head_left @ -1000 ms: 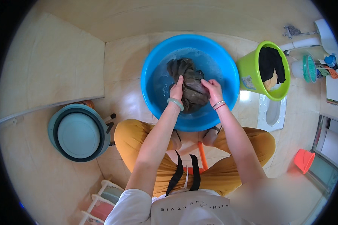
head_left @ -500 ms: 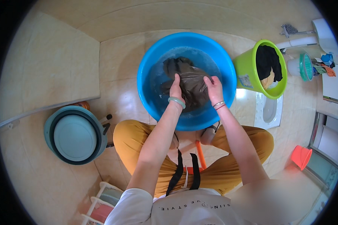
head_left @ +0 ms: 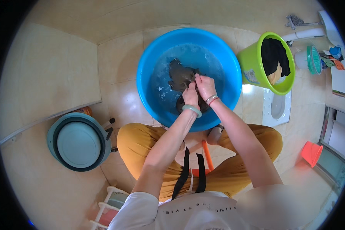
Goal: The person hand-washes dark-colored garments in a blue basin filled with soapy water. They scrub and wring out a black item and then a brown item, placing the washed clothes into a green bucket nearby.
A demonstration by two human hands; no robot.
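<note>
While the tiled floor [head_left: 122, 65] spreads pale and glossy under everything, a big blue basin [head_left: 149, 88] sits on it directly ahead of the person's knees, partly filled with sudsy water. Off to the left, well apart from it, lies a grey-blue round tub [head_left: 78, 142] with a lighter lid or inner bowl nested in it. To the right, just beside the blue basin, stands a lime-green bucket [head_left: 253, 65] with dark clothes piled inside. Farther right and lower, a small orange bucket [head_left: 311, 153] rests near a glass door. In the basin's water lies a dark wet garment [head_left: 180, 76], bunched up at its near end. The left hand [head_left: 190, 96], wearing a pale bangle, is clenched around that bunched cloth. The right hand [head_left: 205, 86], with thin bracelets at the wrist, is closed on the same fold, touching the left hand.
</note>
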